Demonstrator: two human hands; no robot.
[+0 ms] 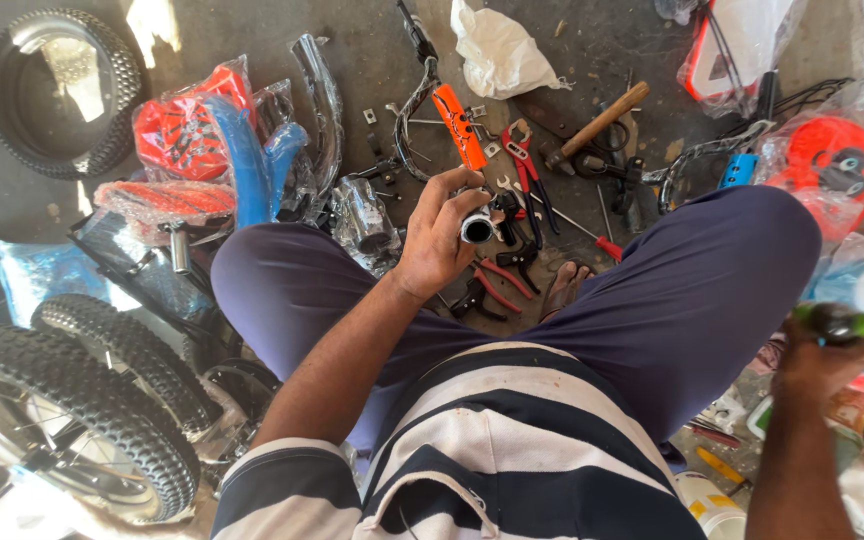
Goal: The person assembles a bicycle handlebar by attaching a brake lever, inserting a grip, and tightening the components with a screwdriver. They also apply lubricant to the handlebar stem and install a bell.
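Chrome tube (476,228) is sitting at centre frame, and we are gripping it in our left hand (439,243), fingers curled around it, open end facing up. Our right hand (820,352), at four o'clock, is clenching a green-handled tool (840,324). Pliers (524,160) and a hammer (595,126) are lying at twelve o'clock. We judge that keeping the tube steady over our lap matters.

Left hand (439,238) at centre gripping a metal tube (476,228), hammer (594,123) and pliers (524,160) on the floor at 1 o'clock, knobbly wheel (72,400) at 8 o'clock, right hand (820,352) with a screwdriver (840,323) at 4 o'clock
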